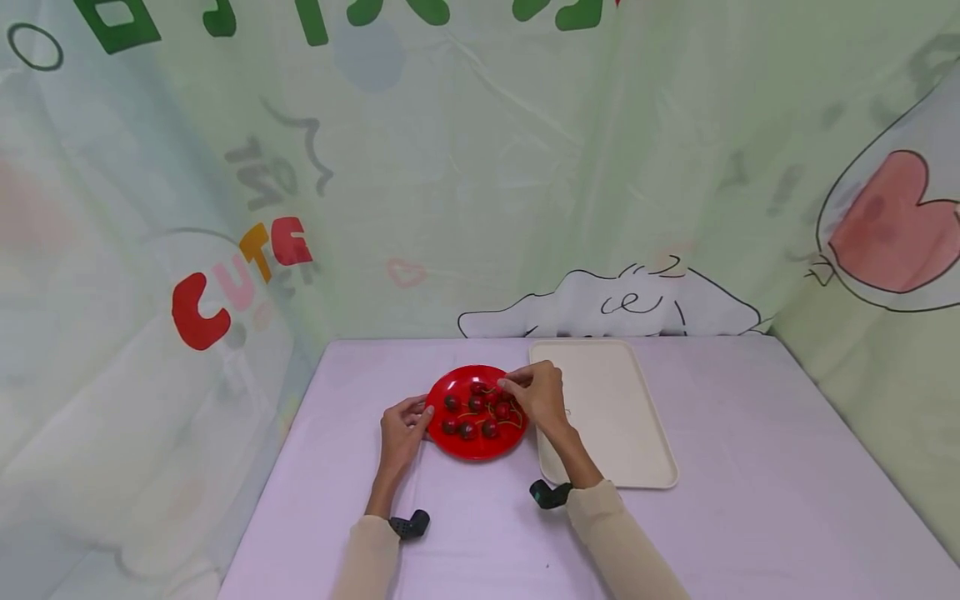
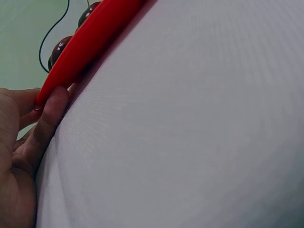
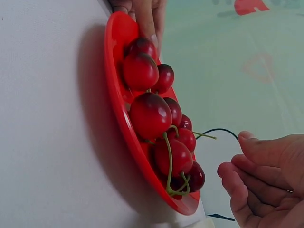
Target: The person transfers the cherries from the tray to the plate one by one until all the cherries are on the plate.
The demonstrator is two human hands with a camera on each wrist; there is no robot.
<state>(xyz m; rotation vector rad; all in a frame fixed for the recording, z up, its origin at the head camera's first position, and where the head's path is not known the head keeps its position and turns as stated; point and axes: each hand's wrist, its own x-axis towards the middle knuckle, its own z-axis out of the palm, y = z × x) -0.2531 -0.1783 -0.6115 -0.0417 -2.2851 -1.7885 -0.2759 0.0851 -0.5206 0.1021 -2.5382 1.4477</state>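
A round red plate [image 1: 477,451] bears several dark red cherries [image 1: 467,430] with green stems. At its left rim my left hand [image 1: 402,423] grips the edge, thumb above and fingers underneath; the left wrist view shows the same hold on the rim. My right hand [image 1: 542,397] hovers over the plate's right side, close to the cherries. In the right wrist view this hand [image 3: 266,175] is a little apart from the nearest cherry [image 3: 195,176], fingers loosely bent, with nothing visible between thumb and fingers. In the head view it partly covers the plate's right rim.
To the right of the plate lies a cream rectangular tray [image 1: 611,417], partly behind my right forearm. Both stand on a table with a pale lilac cloth [image 1: 480,533]. A printed curtain [image 1: 525,183] hangs behind and along both sides.
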